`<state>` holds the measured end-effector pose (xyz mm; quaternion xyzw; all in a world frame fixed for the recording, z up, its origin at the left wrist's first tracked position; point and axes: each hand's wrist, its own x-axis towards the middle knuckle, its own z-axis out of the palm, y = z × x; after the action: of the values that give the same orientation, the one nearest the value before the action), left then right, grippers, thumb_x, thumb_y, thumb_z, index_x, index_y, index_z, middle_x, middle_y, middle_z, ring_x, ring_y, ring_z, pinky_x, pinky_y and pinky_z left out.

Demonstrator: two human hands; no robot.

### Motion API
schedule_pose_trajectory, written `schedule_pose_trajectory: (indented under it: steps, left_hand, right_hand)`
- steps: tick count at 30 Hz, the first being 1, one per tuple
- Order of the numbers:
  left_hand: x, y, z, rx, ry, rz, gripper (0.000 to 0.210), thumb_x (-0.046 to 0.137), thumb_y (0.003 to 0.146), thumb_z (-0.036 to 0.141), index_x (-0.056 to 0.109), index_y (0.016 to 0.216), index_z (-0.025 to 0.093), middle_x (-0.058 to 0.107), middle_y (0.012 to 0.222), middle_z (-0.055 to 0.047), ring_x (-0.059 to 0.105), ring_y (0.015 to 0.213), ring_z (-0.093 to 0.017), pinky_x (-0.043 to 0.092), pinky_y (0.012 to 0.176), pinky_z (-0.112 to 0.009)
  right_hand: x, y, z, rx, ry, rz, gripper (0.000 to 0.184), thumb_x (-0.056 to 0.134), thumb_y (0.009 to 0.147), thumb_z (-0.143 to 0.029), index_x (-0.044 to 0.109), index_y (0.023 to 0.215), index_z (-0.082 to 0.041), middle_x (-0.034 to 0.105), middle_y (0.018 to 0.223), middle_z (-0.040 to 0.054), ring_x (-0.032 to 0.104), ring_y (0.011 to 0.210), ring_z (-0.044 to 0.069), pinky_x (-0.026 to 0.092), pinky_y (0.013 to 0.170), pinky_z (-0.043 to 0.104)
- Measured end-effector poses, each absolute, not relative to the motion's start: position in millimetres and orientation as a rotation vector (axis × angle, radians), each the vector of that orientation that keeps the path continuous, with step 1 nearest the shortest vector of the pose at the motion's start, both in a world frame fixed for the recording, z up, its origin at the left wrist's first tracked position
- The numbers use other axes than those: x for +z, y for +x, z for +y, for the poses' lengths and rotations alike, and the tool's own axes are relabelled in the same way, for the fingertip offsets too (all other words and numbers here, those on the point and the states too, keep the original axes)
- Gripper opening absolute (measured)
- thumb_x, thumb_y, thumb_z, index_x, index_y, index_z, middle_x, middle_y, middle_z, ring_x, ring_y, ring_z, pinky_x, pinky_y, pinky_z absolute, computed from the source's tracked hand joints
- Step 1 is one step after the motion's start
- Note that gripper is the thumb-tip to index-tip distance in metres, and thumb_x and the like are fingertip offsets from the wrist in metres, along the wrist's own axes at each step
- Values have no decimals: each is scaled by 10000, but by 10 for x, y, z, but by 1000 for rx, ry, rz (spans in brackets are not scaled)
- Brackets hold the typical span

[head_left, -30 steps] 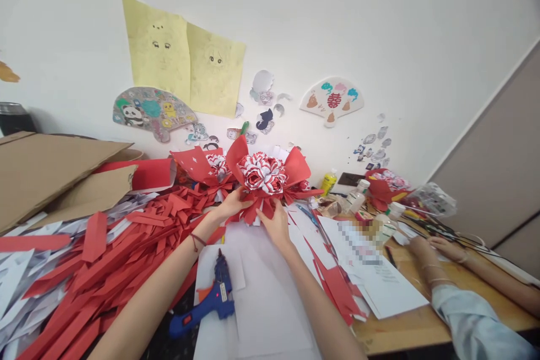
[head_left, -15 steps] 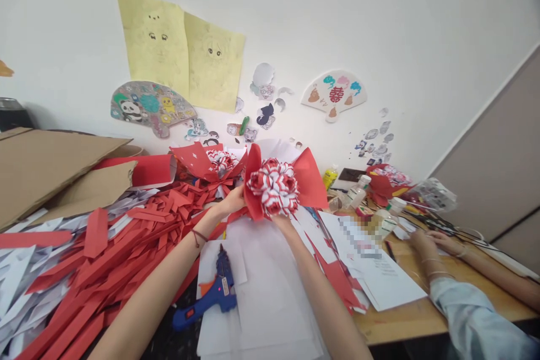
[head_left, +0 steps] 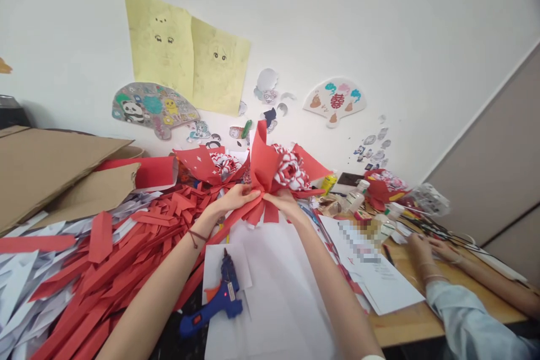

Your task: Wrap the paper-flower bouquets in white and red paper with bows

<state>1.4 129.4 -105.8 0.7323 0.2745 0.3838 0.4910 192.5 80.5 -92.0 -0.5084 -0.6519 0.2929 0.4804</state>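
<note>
A paper flower bouquet [head_left: 266, 166] in a red wrapper is tilted so its red-and-white blooms face right. My left hand [head_left: 240, 198] pinches the gathered neck of the wrapper with thumb and fingers. On the other side of that neck, my right hand [head_left: 283, 201] grips it too, its fingers partly hidden behind the paper. Red tails of the wrapper fan out below both hands. Nearer me, a blue glue gun [head_left: 219, 298] lies on white paper sheets [head_left: 278, 298], with a small red light showing.
Folded red and white paper strips [head_left: 139, 242] are heaped on the left beside cardboard [head_left: 54, 166]. Another bouquet [head_left: 211, 166] stands behind. A co-worker's hands [head_left: 426, 250] rest on the wooden table [head_left: 405, 323] at right, near bottles [head_left: 356, 194] and printed sheets [head_left: 379, 284].
The bouquet has turned from facing me to facing right, exposing the wrapper's side and gathered neck. My hands have come closer together at that neck.
</note>
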Motion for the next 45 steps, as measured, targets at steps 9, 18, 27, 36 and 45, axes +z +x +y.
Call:
schedule_pose_trajectory:
  steps: [9, 18, 27, 36, 45]
  left_hand:
    - [-993, 83, 1134, 941, 1589, 521, 553, 615, 792, 644, 669, 918, 108, 693, 874, -100, 606, 749, -175, 464, 674, -280]
    - [-964, 98, 1111, 998, 1542, 473, 476, 687, 784, 561, 671, 998, 136, 703, 1019, -100, 627, 850, -176, 471, 766, -280]
    - [-917, 110, 1048, 1013, 1602, 558, 427, 666, 810, 537, 664, 971, 142, 689, 1020, -85, 613, 896, -195, 460, 754, -278]
    - [-899, 168, 1043, 1044, 1657, 544, 445, 654, 821, 521, 644, 1057, 144, 675, 1088, -85, 601, 1004, -228, 469, 861, -326]
    - [-845, 151, 962, 1013, 1660, 541, 451, 629, 837, 533, 645, 1041, 131, 676, 1069, -93, 613, 966, -225, 480, 832, -320]
  right_hand:
    - [-453, 1978, 507, 1085, -1145, -1631, 420, 722, 774, -517, 724, 963, -142, 740, 981, 72, 670, 975, 229, 506, 908, 339]
    - [-472, 2026, 382, 911, -1092, -1736, 435, 716, 795, -458, 680, 1144, -202, 692, 1194, 57, 632, 1141, 259, 492, 1021, 408]
    - [-645, 2113, 486, 159, -1286, -1564, 237, 607, 828, -335, 755, 923, -177, 761, 932, 87, 724, 849, 274, 556, 838, 404]
    - [-670, 2108, 548, 174, -1293, -1454, 215, 684, 758, -375, 751, 777, -171, 758, 798, 82, 716, 740, 257, 557, 732, 360]
    - [-656, 2195, 578, 343, -1251, -1347, 370, 820, 597, -504, 706, 707, -170, 740, 742, 90, 696, 701, 255, 554, 660, 343]
